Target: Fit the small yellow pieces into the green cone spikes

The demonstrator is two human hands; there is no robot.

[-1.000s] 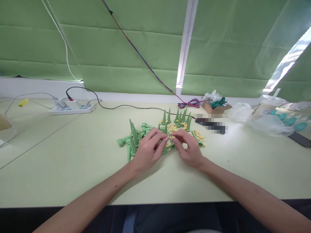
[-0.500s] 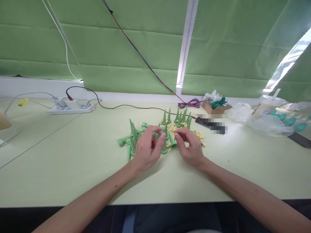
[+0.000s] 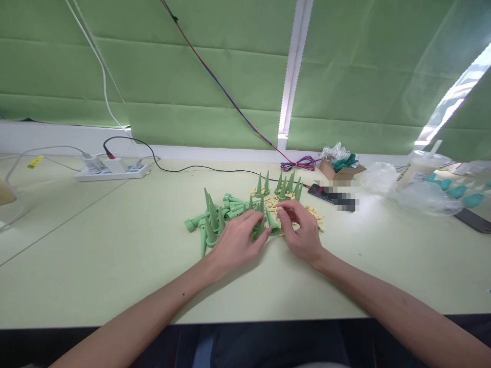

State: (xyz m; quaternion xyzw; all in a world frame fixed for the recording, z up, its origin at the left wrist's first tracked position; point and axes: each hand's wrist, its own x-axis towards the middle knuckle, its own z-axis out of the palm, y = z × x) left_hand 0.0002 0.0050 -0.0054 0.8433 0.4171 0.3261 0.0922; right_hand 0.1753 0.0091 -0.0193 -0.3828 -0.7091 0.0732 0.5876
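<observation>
My left hand point(image 3: 240, 237) is closed around an upright green plastic cone spike point(image 3: 258, 230), its thumb and fingers on either side of the spike. Close by on the right, my right hand point(image 3: 301, 230) is pinched, thumb against fingertips; whatever it holds is too small to make out. Between the hands, another green spike point(image 3: 272, 225) leans over with its open round base toward me. Small yellow plastic pieces point(image 3: 314, 212) lie scattered behind and beside my right hand. More green spikes point(image 3: 210, 214) stand and lie left of my left hand.
Several green spikes with yellow pieces point(image 3: 284, 190) stand farther back. A dark phone-like device point(image 3: 326, 197) and a small cardboard box point(image 3: 337, 171) lie behind my right hand. A drink cup point(image 3: 418, 166) and plastic bags point(image 3: 429, 198) are at right, a power strip point(image 3: 115, 173) at left.
My left hand has lowered and moved slightly right, its fingers now around the upright green spike. My right hand stays pinched in nearly the same place.
</observation>
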